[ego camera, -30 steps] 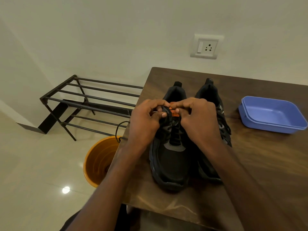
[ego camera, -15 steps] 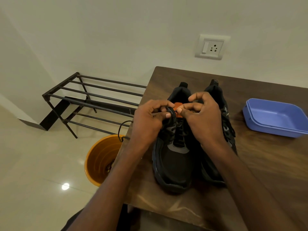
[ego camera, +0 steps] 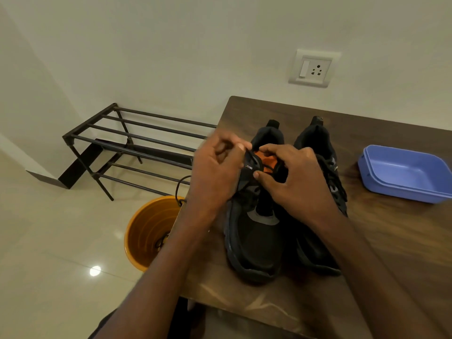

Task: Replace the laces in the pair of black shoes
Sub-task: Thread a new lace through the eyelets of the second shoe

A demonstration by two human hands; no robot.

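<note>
A dark wood-grain table [ego camera: 403, 241] fills the right of the frame, its left edge dropping to a glossy tiled floor [ego camera: 49, 241] with open room beside it and its far edge against a pale wall [ego camera: 171, 45] bearing a switch-and-socket plate [ego camera: 313, 68]. On the floor, a black metal shoe rack [ego camera: 127, 143] stands by the wall and an orange bucket [ego camera: 149, 231] sits just beside the table's left edge. A blue plastic tub [ego camera: 403, 172] rests near the table's right side, apart from the pair of black shoes [ego camera: 254, 236] standing side by side at the centre, toes toward the camera. Both forearms reach in from below over the left-hand shoe. The left hand [ego camera: 215, 172], slightly blurred, has its fingers curled and pinches a black lace [ego camera: 253, 159] at the shoe's collar; a loop of lace hangs past the wrist. The right hand [ego camera: 293, 182] curls thumb and fingers around the laces near the orange tongue [ego camera: 267, 159].
</note>
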